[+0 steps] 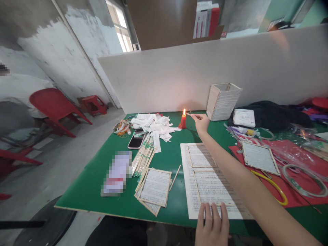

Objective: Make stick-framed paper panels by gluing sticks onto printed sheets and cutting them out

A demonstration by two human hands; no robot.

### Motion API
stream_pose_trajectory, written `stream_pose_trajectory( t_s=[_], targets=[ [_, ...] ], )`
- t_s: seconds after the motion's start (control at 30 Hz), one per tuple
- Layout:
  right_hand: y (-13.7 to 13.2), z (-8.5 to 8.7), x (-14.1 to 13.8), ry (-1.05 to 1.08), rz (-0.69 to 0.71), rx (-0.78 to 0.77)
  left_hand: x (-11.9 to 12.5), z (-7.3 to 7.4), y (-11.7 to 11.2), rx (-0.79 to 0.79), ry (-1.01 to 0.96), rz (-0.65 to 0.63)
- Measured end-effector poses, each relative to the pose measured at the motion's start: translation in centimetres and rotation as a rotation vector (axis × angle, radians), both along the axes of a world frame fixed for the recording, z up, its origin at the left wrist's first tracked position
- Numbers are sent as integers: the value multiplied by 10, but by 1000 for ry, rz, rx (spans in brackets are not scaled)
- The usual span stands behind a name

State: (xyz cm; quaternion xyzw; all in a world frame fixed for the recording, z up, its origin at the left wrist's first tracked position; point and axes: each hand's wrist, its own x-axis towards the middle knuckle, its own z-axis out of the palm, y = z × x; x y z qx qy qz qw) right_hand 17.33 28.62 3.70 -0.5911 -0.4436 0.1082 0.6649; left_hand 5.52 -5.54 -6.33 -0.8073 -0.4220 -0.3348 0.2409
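Note:
My right hand [200, 123] reaches across the green table top [84, 194] and pinches a thin wooden stick [188, 114]. The stick's tip sits just right of the flame on a lit red candle [182, 121]. My left hand [211, 225] lies with spread fingers on the near edge of a printed paper sheet [207, 184]. Thin wooden strips on that sheet form rectangular frames. Another printed panel edged with wood [155, 187] lies left of the sheet, beside a bundle of wooden sticks [142, 160].
Behind the candle are cut paper strips [153, 124], a phone [135, 139] and a paper-and-stick box [221, 101]. A red sheet [294, 153] at right holds a framed panel, yellow tubing and a wire coil. A white partition [205, 71] backs the table. A person [17, 95] sits left among red chairs.

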Motion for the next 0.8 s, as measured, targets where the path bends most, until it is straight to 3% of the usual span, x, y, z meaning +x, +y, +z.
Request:
stream_pose_trajectory(
  t_s=[0.8],
  targets=[
    [-1,3,-3,10,-7,12,-1,2,1,9,-1,-10]
  ],
)
